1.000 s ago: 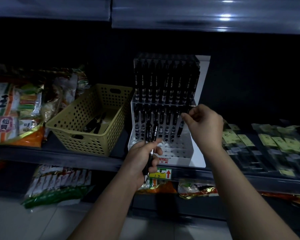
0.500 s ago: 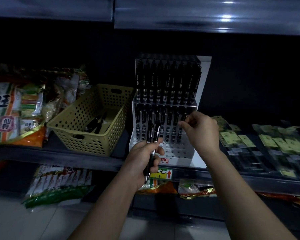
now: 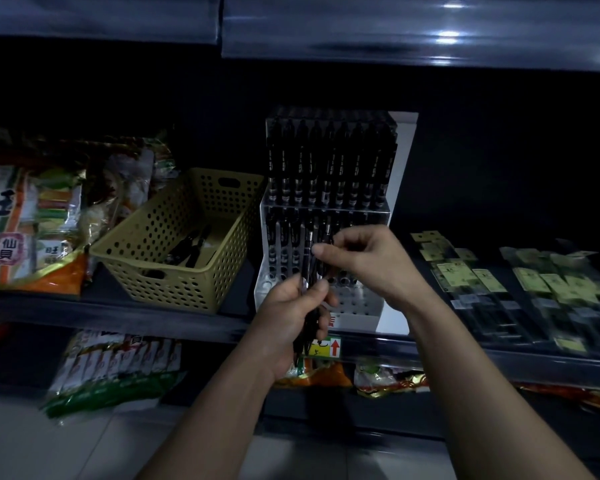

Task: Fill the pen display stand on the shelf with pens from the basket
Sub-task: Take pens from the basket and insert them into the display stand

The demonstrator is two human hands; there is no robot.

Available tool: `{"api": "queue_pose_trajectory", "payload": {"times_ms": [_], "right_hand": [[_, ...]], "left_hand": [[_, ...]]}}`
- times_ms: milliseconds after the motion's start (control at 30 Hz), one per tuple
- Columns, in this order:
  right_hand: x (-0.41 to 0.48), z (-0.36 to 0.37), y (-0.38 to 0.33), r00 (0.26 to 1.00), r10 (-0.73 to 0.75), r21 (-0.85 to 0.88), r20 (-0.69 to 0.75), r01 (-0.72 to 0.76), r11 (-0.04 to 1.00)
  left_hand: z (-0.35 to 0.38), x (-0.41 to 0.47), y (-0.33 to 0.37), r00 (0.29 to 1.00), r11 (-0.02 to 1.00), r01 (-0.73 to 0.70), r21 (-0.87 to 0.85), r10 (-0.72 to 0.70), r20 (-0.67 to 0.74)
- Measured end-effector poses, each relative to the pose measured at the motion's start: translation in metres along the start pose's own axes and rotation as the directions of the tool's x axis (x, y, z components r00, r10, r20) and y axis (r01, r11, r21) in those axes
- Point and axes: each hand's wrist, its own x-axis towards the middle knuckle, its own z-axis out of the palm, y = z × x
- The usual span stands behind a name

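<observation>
A white tiered pen display stand [image 3: 400,216] stands on the shelf, its upper row full of black pens [image 3: 329,161] and its lower row partly filled. In front of the stand's lower tier my left hand [image 3: 293,327] grips a small bunch of black pens [image 3: 309,271] upright. My right hand [image 3: 364,261] pinches the top of one pen in that bunch with thumb and fingers. The yellow perforated basket [image 3: 174,268] sits left of the stand with a few black pens [image 3: 189,249] lying in it.
Snack bags [image 3: 25,233] crowd the shelf left of the basket. Flat packets with yellow labels [image 3: 520,285] lie to the right of the stand. More snack packs [image 3: 118,368] sit on the lower shelf. The upper shelf edge [image 3: 395,32] overhangs above.
My right hand has come down and left from the stand's lower row to the bunch in my left hand. My left hand has risen slightly with its pens.
</observation>
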Motion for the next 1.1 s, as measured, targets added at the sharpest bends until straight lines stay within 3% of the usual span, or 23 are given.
{"api": "queue_pose_trajectory", "payload": {"times_ms": [200,333,433,567,700,933,1100], "right_hand": [[0.003,-0.009,-0.001,0.992,0.095,0.319,-0.081,-0.064,0.946],[0.001,-0.010,-0.003,0.994,0.106,0.320,-0.025,-0.092,0.943],[0.001,-0.014,-0.004,0.984,0.103,0.299,-0.144,-0.056,0.953],[0.001,-0.028,-0.006,0.928,0.048,0.210,-0.370,0.033,0.977],[0.003,-0.037,-0.002,0.866,0.013,0.083,-0.501,0.033,0.996],[0.002,-0.040,0.004,0.771,-0.147,-0.275,-0.620,-0.038,0.961],[0.001,-0.035,0.007,0.765,-0.182,-0.369,-0.618,-0.077,0.926]], "left_hand": [[0.000,0.003,0.000,0.999,1.000,0.007,-0.013,-0.007,-0.043],[0.002,0.003,0.001,0.999,0.999,-0.001,-0.036,0.000,-0.037],[0.003,0.004,0.000,0.998,0.999,0.039,-0.033,-0.041,-0.053],[0.001,0.005,-0.004,0.984,0.992,0.117,0.043,-0.110,-0.138],[0.001,0.005,-0.003,0.983,0.990,0.117,0.078,-0.105,-0.150],[0.003,0.007,-0.001,0.976,0.993,0.119,-0.019,-0.121,-0.184],[0.002,0.008,-0.002,0.972,0.992,0.119,-0.029,-0.123,-0.202]]}}
